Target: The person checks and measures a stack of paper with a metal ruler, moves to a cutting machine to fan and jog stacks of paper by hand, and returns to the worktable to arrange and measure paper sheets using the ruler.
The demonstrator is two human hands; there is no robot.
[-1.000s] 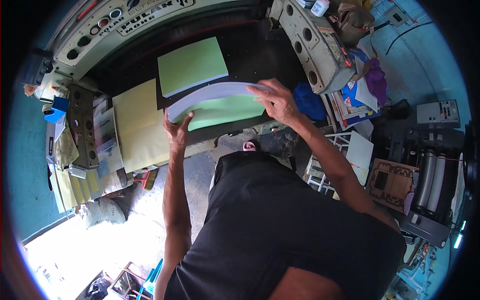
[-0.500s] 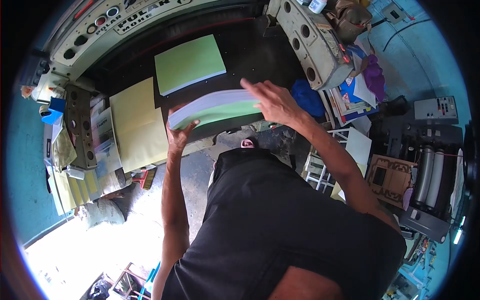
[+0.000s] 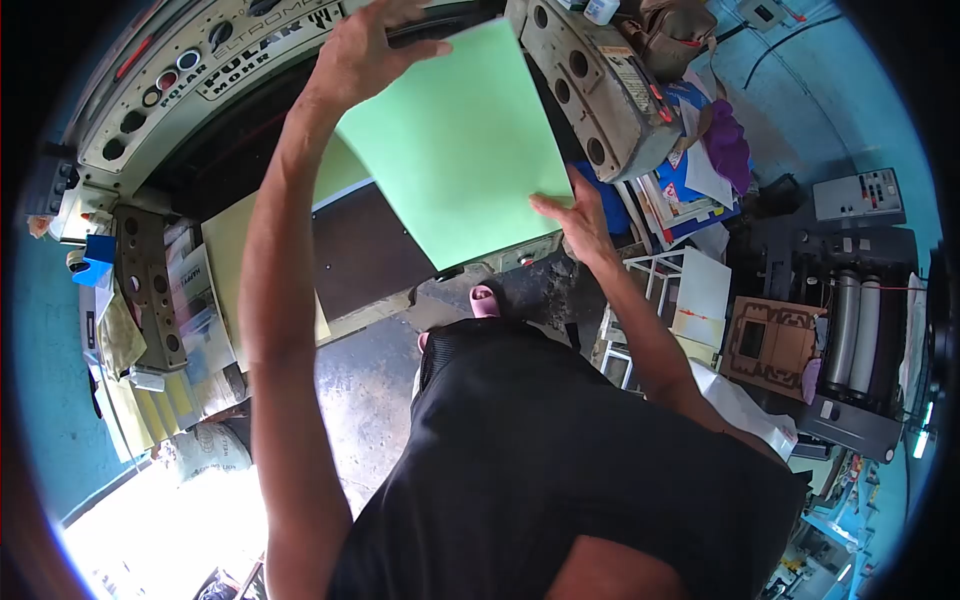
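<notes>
A stack of green-topped paper point(image 3: 460, 140) is tilted over the dark machine table point(image 3: 365, 245). My right hand point(image 3: 585, 225) grips its lower right edge, with the thumb on the green face and the fingers behind. At the upper left edge of the stack is my left hand point(image 3: 365, 55), open, its thumb and fingers apart; the thumb tip is close to the paper edge, and I cannot tell whether it touches. A second green stack point(image 3: 338, 172) lies on the table, mostly hidden behind my left arm and the raised stack.
The cutting machine's front panel point(image 3: 250, 60) spans the back, with side blocks point(image 3: 590, 85) at the right and left. Yellowish sheets point(image 3: 228, 250) lie on the left side. A blue cloth point(image 3: 605, 200), papers and a purple cloth point(image 3: 725, 145) are at right.
The held stack has turned upright and risen to the right, its green face now toward me. My left hand has moved up to its far edge; my right hand has moved down its right side.
</notes>
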